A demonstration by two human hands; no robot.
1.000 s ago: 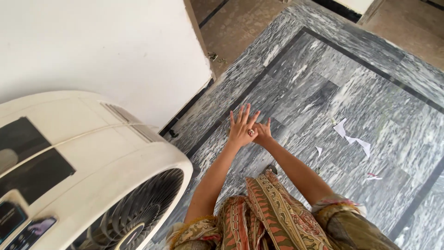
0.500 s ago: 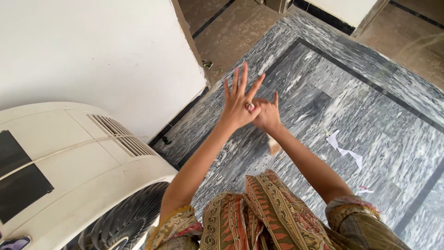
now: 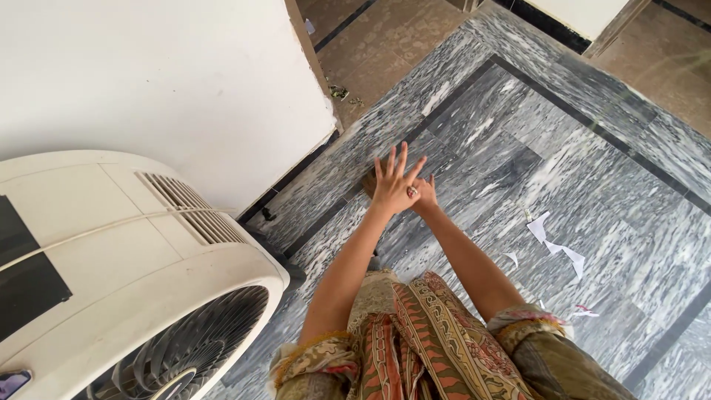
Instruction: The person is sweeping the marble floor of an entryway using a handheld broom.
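Note:
Both my arms stretch out in front of me above the grey marble floor (image 3: 518, 141). My left hand (image 3: 392, 181) is spread, fingers apart, with a ring (image 3: 412, 192) on one finger. My right hand (image 3: 425, 194) lies just behind and under it, touching it at the ring; its fingers are mostly hidden by the left hand. Neither hand holds an object that I can see. My patterned orange and olive garment (image 3: 422, 333) fills the bottom of the view.
A large white air cooler (image 3: 111, 252) with a round fan grille (image 3: 178, 348) stands at the left. A white wall (image 3: 148, 74) runs behind it. Torn white paper scraps (image 3: 552, 241) lie on the floor at the right. A brown tiled floor (image 3: 385, 44) lies beyond.
My joined hands rose toward the camera half a second ago and have dropped back down and away. The view has shifted slightly; the hands stay pressed together.

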